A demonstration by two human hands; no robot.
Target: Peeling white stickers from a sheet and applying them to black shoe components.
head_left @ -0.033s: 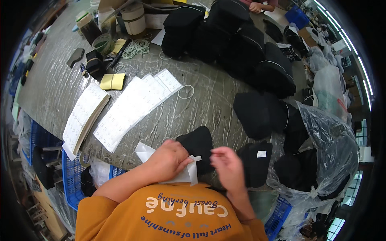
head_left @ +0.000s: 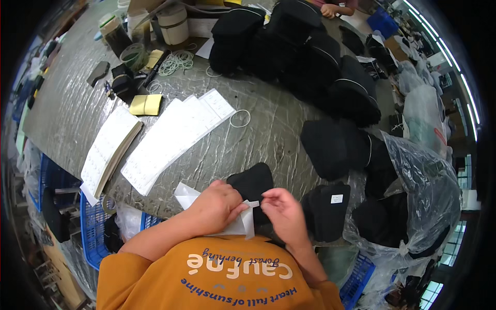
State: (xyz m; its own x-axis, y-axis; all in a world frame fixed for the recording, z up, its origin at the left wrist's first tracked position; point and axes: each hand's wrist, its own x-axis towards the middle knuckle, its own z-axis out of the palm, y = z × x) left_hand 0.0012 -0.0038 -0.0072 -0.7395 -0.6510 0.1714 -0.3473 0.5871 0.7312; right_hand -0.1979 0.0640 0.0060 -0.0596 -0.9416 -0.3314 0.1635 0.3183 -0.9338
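Observation:
My left hand (head_left: 219, 204) is closed on a thin white backing sheet (head_left: 187, 195) that looks like label paper. The sheet hangs down below the hand, and a small white label (head_left: 251, 204) sticks out at its edge beside the thumb. My right hand (head_left: 283, 212) is pinched close to that label's end; whether the fingertips touch it I cannot tell. Under and beyond both hands lies a black padded fabric piece (head_left: 253, 178), partly covered by them. Right of my right hand is another black piece (head_left: 326, 222) bearing a small white label (head_left: 336, 198).
Printed label sheets (head_left: 178, 139) and a thicker stack (head_left: 106, 150) lie at the left. A rubber band (head_left: 239, 119) is beside them. Banded black bundles (head_left: 310, 62) fill the far right. Clear plastic bags (head_left: 423, 175) hang right; a blue basket (head_left: 95, 232) stands lower left.
My right hand has moved left, its fingertips coming up close to the small label at my left hand. The left hand and sheet stay in place.

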